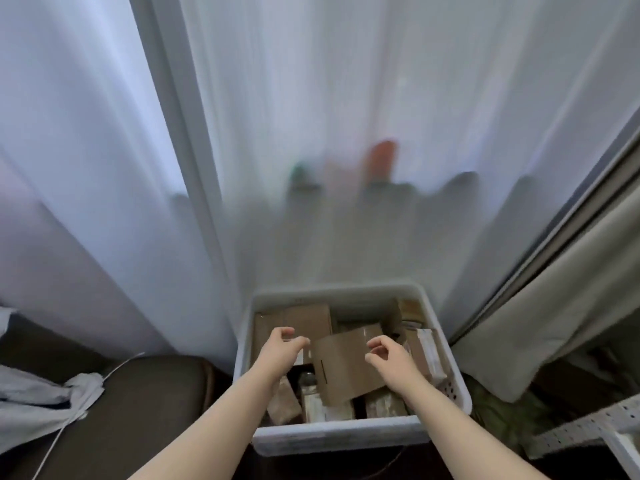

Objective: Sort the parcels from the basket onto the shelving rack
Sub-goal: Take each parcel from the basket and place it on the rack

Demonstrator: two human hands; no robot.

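Observation:
A white plastic basket (332, 436) stands on the floor in front of a sheer curtain, filled with several brown cardboard parcels. One flat brown box (343, 365) lies tilted on top of the others in the middle. My left hand (282, 348) hovers over the basket just left of that box, fingers curled and apart, holding nothing. My right hand (386, 355) hovers at the box's right edge, fingers also curled apart; whether it touches the box is unclear. Only a corner of the white perforated shelving rack (588, 427) shows at the lower right.
A white sheer curtain (311, 133) hangs right behind the basket. A dark brown cushion (145, 410) with pale cloth (38, 400) and a white cable lies at the left. A beige drape (554, 323) and a window frame stand at the right.

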